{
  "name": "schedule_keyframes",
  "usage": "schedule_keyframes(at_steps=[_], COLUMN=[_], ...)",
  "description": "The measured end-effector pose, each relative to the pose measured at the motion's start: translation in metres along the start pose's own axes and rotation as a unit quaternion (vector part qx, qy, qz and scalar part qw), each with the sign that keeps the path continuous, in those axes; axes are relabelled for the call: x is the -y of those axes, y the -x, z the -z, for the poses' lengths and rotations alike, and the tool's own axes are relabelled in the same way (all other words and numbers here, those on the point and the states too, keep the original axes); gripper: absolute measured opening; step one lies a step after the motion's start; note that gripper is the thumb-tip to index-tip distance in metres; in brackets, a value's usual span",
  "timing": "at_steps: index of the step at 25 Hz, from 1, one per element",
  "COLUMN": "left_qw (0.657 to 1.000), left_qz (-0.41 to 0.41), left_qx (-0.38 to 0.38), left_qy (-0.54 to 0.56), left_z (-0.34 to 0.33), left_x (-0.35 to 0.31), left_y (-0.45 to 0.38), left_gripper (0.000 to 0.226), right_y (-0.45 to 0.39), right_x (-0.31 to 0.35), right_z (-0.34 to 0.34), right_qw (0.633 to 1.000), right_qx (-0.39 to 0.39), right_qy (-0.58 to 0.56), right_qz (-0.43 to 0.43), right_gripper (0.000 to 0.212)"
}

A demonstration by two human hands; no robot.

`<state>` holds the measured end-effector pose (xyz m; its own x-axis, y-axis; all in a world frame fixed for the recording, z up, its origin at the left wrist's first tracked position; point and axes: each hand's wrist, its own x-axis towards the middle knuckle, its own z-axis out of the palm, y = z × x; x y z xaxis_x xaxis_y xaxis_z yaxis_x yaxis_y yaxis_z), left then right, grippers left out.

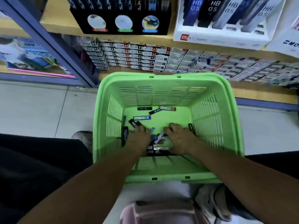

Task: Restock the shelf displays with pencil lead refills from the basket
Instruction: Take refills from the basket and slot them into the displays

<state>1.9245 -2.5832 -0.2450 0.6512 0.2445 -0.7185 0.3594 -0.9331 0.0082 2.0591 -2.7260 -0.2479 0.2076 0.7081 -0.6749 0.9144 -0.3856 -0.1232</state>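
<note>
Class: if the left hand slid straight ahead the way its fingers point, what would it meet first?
Probably the black lead refill packs just beyond the left hand's fingertips on the green plastic basket's floor; depth is unclear.

Bare forearms, no sleeves showing; dark trousers, pale pink top, light worn shoes.

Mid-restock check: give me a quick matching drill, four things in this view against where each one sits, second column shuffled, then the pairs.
Things:
1. blue refill pack
2. white display box
3. black display box
4. left hand

Places:
A. upper shelf, left of the white one
B. basket floor, near side, among packs
C. lying flat mid basket floor
D. upper shelf, right side, holding HB 0.5 tubes

Pairs: 1-C, 2-D, 3-A, 4-B
</note>
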Motion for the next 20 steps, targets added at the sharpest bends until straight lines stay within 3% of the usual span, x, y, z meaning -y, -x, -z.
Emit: schedule_keyframes(at_steps=[3,7,9,12,15,18,20], left_qw=[1.000,0.996,0.996,0.998,0.998,0.999,0.999], left_qz=[-0.029,-0.058,-0.041,0.000,-0.006,0.010,0.025], left_qx=[-0.007,-0.034,-0.053,-0.067,-0.060,-0.048,-0.046], left_qy=[-0.009,-0.059,-0.056,-0.017,0.013,-0.002,-0.015], left_z=[0.004,-0.001,-0.003,0.003,0.008,0.002,-0.003], left_x=[-0.009,-0.010,-0.007,0.001,0.002,-0.002,-0.004], left_y=[-0.003,-0.004,-0.008,-0.017,-0.021,-0.018,-0.018], left_gripper=[0.092,0.068,0.065,0.069,0.080,0.093,0.096], right_y=[-0.008,-0.012,-0.017,-0.024,-0.018,0.005,0.018], right_x=[0.011,0.018,0.015,0.002,-0.014,-0.013,-0.006], right_z=[-0.004,-0.011,-0.009,0.004,0.025,0.040,0.033], right_qw=[0.997,0.986,0.990,0.995,0.999,0.984,0.959], right_qx=[-0.020,-0.074,-0.088,-0.094,-0.046,0.074,0.118], right_qy=[0.055,0.102,0.070,-0.015,0.006,0.163,0.258], right_qz=[0.060,0.106,0.088,0.026,-0.006,-0.016,0.012], right_gripper=[0.095,0.071,0.061,0.067,0.075,0.075,0.063])
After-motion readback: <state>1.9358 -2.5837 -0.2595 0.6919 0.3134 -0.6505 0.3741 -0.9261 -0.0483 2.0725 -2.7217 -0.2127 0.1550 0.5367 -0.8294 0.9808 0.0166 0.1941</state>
